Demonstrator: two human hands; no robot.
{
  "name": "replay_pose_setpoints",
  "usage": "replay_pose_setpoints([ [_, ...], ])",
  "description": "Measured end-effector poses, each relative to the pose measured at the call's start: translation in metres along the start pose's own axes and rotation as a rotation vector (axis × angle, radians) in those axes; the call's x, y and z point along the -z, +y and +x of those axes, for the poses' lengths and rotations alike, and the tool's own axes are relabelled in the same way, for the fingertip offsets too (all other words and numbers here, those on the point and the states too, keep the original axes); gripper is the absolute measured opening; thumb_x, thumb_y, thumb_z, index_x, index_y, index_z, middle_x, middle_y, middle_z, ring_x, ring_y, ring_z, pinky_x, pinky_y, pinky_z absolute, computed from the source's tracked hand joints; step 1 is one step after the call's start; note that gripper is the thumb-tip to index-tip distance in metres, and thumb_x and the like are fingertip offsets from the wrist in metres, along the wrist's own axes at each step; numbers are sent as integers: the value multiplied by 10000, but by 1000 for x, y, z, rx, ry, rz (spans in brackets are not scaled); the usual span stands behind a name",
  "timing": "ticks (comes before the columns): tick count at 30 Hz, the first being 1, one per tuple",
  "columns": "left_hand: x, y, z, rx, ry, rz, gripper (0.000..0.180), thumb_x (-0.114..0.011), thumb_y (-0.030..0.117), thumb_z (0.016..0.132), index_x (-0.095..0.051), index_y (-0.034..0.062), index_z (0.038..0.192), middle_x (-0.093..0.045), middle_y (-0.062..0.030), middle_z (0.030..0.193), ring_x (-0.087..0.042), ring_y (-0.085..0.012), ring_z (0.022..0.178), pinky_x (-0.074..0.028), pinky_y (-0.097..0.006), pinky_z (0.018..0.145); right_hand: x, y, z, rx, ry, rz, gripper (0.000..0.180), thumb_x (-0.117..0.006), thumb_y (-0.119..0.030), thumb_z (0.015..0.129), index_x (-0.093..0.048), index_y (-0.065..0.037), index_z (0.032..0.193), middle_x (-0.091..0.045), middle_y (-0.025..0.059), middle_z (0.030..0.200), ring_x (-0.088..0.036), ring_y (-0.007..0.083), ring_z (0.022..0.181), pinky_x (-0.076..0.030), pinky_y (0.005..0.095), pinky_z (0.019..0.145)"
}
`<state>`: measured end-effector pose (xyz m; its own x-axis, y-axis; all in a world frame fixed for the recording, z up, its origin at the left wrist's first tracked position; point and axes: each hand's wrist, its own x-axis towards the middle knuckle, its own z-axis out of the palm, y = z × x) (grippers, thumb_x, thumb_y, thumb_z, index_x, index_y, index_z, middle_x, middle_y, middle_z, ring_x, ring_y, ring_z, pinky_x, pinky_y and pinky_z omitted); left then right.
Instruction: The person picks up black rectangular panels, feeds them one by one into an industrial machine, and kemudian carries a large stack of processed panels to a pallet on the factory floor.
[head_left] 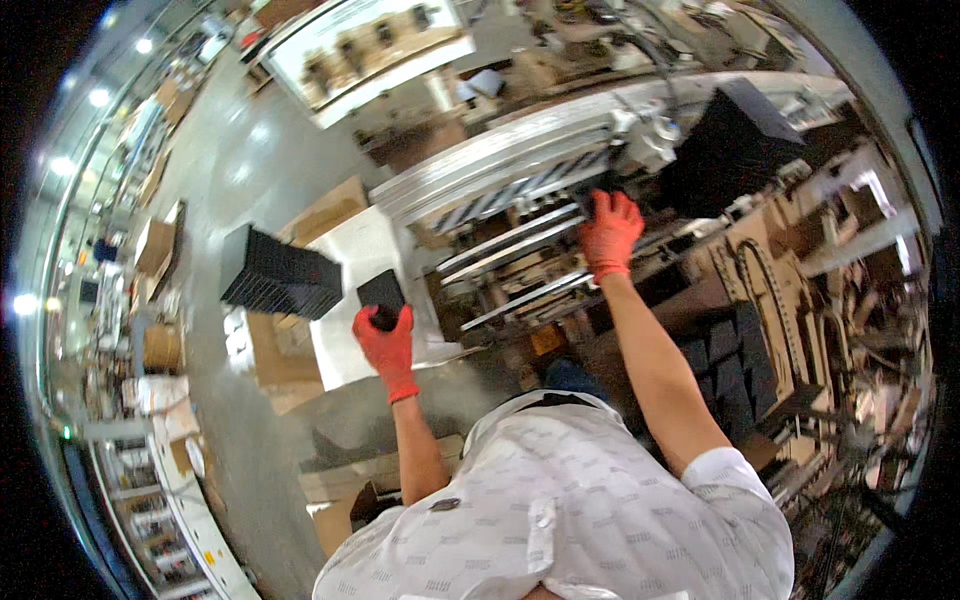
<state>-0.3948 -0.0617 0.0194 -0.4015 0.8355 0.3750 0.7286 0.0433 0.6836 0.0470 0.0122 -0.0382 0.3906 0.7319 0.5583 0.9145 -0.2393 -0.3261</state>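
My left hand [385, 347], in a red glove, is closed on the near end of a flat black rectangular piece [380, 287]. That piece is over a white sheet [340, 345] on cardboard. Just left of it stands a tall stack of thin black pieces [282, 276]. Farther right, my right hand [611, 237], also gloved in red, reaches to the metal rails of a machine [520, 232]. Its fingers are curled by something dark at the machine; what they grip is too unclear to name.
A large black stack or block [735, 145] sits beyond my right hand. More black pieces [737, 365] lie by my right forearm, near a dark cable chain [770, 290]. Cardboard [330, 212] sticks out behind the white sheet. Grey floor [225, 400] runs along the left.
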Motion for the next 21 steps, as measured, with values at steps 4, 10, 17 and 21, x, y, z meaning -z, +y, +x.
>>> replay_pose_setpoints([
  [4,-17,27,-30,287,-149,-666,377,-826,180,947,-631,29,1233,-642,-59,1187,-600,-183,1068,-491,-328,964,5,-4,2,-2,30,-5,630,-794,-118,736,-620,-203,1335,-582,132,1351,-531,385,1291,-409,562,1115],
  [10,-37,83,-59,553,-536,-1087,279,-731,198,1041,-631,79,1272,-679,-16,1072,-632,-105,836,-523,-269,729,-6,4,-2,-13,94,16,590,-784,-90,754,-631,-196,1314,-594,126,1326,-546,377,1281,-415,551,1110],
  [17,-70,108,-80,208,-658,-958,496,-813,33,942,-572,89,1372,-644,-50,1193,-646,-162,967,-563,-324,855,12,-11,2,-26,-78,54,517,-754,-95,759,-660,-178,1261,-624,102,1272,-573,354,1237,-424,535,1107],
  [21,-113,116,-83,-66,-626,-607,641,-903,112,821,-559,52,1358,-566,-145,1344,-559,-282,1256,-467,-394,1099,14,-9,3,51,-15,22,459,-740,-107,763,-683,-164,1214,-656,91,1192,-609,345,1187,-419,531,1131],
])
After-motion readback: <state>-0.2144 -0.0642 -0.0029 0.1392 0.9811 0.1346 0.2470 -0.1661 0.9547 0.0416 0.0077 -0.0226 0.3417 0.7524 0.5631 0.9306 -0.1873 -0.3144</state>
